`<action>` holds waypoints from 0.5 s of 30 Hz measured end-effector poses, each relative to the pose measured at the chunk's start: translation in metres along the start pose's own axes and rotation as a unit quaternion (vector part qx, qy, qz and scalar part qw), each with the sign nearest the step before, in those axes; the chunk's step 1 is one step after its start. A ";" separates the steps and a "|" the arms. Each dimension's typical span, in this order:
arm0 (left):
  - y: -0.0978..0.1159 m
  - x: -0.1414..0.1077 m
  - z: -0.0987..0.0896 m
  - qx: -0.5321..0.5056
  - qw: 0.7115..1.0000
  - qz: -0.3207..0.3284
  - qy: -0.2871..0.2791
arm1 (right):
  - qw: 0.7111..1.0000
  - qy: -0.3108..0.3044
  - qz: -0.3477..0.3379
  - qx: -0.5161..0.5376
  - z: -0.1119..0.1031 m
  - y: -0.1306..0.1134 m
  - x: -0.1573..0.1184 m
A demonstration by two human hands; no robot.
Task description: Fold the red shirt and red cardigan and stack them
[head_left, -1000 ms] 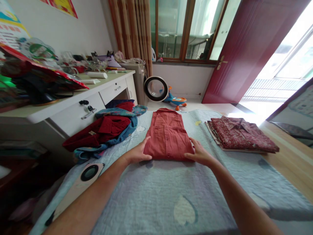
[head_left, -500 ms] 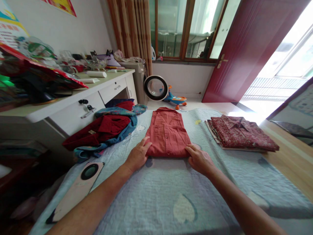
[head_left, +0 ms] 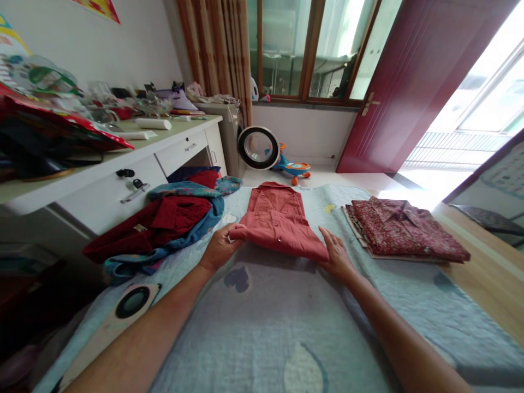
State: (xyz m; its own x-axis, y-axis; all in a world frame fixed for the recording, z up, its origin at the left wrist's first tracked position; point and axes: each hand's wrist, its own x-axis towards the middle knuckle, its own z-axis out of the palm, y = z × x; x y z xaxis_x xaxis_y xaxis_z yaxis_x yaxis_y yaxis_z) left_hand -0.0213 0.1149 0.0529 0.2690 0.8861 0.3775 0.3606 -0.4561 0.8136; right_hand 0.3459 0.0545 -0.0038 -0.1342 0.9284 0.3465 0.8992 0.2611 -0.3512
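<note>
Two hands, creased rust-red shirt (head_left: 282, 224)

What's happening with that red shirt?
A person has both hands on a folded red button-up shirt. The left hand pinches its near left corner, and the right hand is at the near right corner. The near edge is lifted a bit off the pale blue quilt, while the collar end lies flat. A stack of folded patterned clothes sits to the right, and a loose heap of dark red and blue clothes lies to the left.
</note>
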 end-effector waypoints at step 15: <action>0.002 0.099 0.017 -0.123 0.977 -0.029 0.173 | 0.979 -0.002 0.030 0.201 0.043 0.035 0.122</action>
State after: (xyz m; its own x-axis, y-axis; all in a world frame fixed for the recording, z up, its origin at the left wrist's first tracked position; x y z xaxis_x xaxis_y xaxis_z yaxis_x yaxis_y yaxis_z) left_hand 0.0209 0.2008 0.0844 -0.0788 0.9045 0.4192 0.1300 -0.4076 0.9039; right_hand 0.3432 0.1883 -0.0111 -0.0895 0.9460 0.3114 0.6691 0.2887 -0.6848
